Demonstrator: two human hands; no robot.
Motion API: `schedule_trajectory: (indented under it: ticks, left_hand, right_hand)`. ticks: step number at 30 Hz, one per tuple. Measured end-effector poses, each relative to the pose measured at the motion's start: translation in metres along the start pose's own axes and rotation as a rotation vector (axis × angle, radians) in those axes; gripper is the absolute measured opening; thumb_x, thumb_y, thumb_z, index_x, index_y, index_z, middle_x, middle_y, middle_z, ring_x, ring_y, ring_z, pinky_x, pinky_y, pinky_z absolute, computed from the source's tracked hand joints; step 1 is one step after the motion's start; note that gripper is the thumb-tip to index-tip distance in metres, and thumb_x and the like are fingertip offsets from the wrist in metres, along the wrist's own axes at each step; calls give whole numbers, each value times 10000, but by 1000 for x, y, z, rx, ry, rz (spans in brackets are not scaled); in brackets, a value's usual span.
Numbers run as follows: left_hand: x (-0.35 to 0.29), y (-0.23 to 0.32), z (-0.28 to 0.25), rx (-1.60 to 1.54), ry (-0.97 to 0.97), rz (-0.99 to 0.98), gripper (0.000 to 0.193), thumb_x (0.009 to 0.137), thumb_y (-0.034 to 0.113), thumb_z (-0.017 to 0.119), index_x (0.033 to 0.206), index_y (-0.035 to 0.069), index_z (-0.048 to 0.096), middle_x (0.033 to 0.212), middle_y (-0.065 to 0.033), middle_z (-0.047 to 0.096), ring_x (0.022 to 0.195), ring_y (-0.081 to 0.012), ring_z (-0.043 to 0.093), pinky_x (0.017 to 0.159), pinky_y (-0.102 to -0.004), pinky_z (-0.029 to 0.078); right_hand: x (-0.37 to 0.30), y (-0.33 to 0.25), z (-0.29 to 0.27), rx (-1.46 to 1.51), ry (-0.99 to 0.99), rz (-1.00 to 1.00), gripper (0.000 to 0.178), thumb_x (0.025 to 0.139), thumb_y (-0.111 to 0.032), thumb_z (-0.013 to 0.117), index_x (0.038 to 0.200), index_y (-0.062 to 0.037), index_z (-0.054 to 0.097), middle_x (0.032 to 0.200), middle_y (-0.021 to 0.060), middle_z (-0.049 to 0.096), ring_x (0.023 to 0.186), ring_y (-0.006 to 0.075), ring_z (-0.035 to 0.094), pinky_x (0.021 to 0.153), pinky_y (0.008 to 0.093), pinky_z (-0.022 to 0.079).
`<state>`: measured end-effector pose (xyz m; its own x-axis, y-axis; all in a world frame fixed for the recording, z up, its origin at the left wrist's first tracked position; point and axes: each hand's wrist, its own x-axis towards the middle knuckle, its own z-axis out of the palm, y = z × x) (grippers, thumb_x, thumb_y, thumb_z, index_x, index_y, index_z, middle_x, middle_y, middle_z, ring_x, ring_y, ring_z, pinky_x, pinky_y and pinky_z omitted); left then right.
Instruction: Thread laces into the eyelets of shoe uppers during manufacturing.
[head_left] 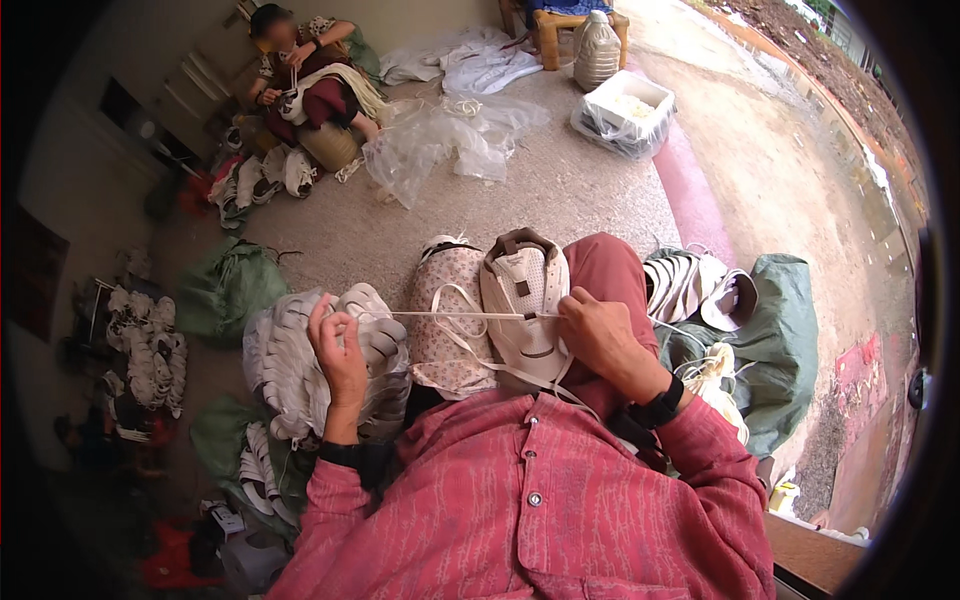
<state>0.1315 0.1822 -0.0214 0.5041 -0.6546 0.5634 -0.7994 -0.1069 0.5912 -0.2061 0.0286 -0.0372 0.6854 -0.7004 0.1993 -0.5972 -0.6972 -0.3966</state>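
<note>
Left hand [342, 350]: raised left of the shoe, fingertips closed on one end of the lace [455, 316]. Right hand [605, 335]: at the shoe's right side, thumb and fingers pinching the lace there — run between the hands is straight, crossing the upper. Pale shoe [502, 285] with brown collar sits in the lap, just right of the floral cloth [440, 290]; slack lace loops over that cloth. Clear bag [262, 350] of white shoe parts beside left hand, green sack [785, 350] off to the right — co-worker [325, 85] seated far left.
</note>
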Motion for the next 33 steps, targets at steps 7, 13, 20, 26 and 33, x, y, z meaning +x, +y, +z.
schedule_trajectory:
  ticks: [7, 13, 20, 26, 33]
  left_hand:
    - [23, 77, 42, -1317, -275, -716, 205, 1006, 276, 518, 1052, 85, 577, 1064, -115, 657, 926, -209, 649, 687, -313, 562]
    - [28, 80, 71, -2005, -937, -855, 331, 1021, 353, 471, 1153, 65, 571, 782, -31, 562, 731, -163, 578, 698, -301, 525]
    - [27, 96, 57, -1652, -416, -1184, 436, 1008, 258, 514, 1358, 7, 444, 804, -35, 544, 761, -143, 553, 744, -276, 502]
    - [18, 28, 32, -1309, -593, -848, 338, 1017, 280, 497, 1299, 96, 524, 617, 86, 288, 483, -17, 276, 417, -177, 253]
    - [-30, -185, -32, -176, -140, -362, 271, 1010, 191, 441, 1207, 58, 570, 826, -40, 560, 767, -151, 549, 694, -286, 447]
  right_hand:
    - [-10, 12, -23, 76, 119, -49, 54, 721, -70, 630, 760, -34, 642, 999, 78, 602, 1016, 281, 562, 880, 405, 442]
    - [-35, 3, -54, 1454, -210, 97, 122, 762, -58, 595, 835, -25, 686, 1302, 152, 551, 1232, 263, 504, 1052, 362, 355]
    - [-60, 43, -74, 2269, 273, -297, 292, 778, -237, 643, 1029, -94, 680, 1275, 128, 602, 1253, 338, 485, 1181, 545, 137]
    - [-128, 112, -152, 2350, 847, -394, 362, 792, -47, 655, 1149, -66, 597, 1090, 54, 571, 1090, 233, 517, 1164, 538, 185]
    - [-215, 214, -160, 2164, 1146, -221, 412, 869, -81, 592, 1273, -8, 552, 1130, 114, 587, 1103, 264, 527, 1145, 542, 235]
